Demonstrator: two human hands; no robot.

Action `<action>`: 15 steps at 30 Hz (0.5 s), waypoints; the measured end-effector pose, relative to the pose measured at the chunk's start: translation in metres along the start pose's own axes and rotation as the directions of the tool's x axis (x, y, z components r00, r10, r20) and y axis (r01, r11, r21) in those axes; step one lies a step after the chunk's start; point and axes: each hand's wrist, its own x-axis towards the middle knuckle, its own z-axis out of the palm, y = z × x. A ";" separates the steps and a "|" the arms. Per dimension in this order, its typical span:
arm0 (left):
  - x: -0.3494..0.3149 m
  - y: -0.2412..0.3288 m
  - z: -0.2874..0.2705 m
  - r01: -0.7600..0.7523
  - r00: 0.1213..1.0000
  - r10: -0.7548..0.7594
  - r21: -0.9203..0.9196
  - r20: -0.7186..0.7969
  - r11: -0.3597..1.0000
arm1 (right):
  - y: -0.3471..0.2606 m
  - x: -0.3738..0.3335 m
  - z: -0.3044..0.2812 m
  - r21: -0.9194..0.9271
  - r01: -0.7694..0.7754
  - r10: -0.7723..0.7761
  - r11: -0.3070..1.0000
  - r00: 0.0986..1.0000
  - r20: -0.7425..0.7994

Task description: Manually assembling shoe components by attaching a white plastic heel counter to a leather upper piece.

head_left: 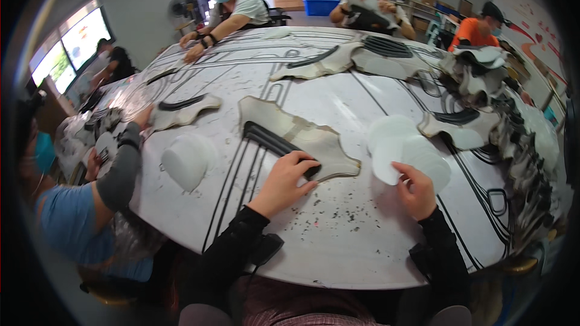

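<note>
My left hand [284, 182] is closed over the near end of a bundle of black strips [266, 137]. The strips lie slantwise on a beige, wavy-edged shaped piece [320, 142] that rests flat on the table. On the right, my right hand [415, 192] pinches the edge of a thin white rounded sheet [384, 160] between thumb and fingers. That sheet is at the near left side of a fanned pile of similar white sheets [432, 166].
Another white sheet stack [186, 162] lies left on the white table [338, 241]. More beige pieces with black strips [456, 127] lie around, and a tall heap [525, 175] lines the right edge. Dark scraps dot the near surface. A co-worker's arm [118, 175] reaches in from the left; others work opposite.
</note>
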 end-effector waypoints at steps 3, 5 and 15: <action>0.000 -0.009 0.006 -0.045 0.998 0.045 -0.013 -0.035 0.999 | 0.002 -0.001 -0.001 0.170 0.012 0.010 0.985 0.992 -0.127; 0.001 -0.010 0.007 -0.012 1.000 0.012 0.000 -0.012 1.000 | -0.001 -0.003 -0.007 0.280 -0.059 0.085 0.958 0.993 -0.080; -0.005 0.001 -0.010 0.020 0.992 -0.023 0.027 0.124 0.999 | 0.001 -0.002 0.001 0.185 -0.191 0.192 0.964 0.981 0.013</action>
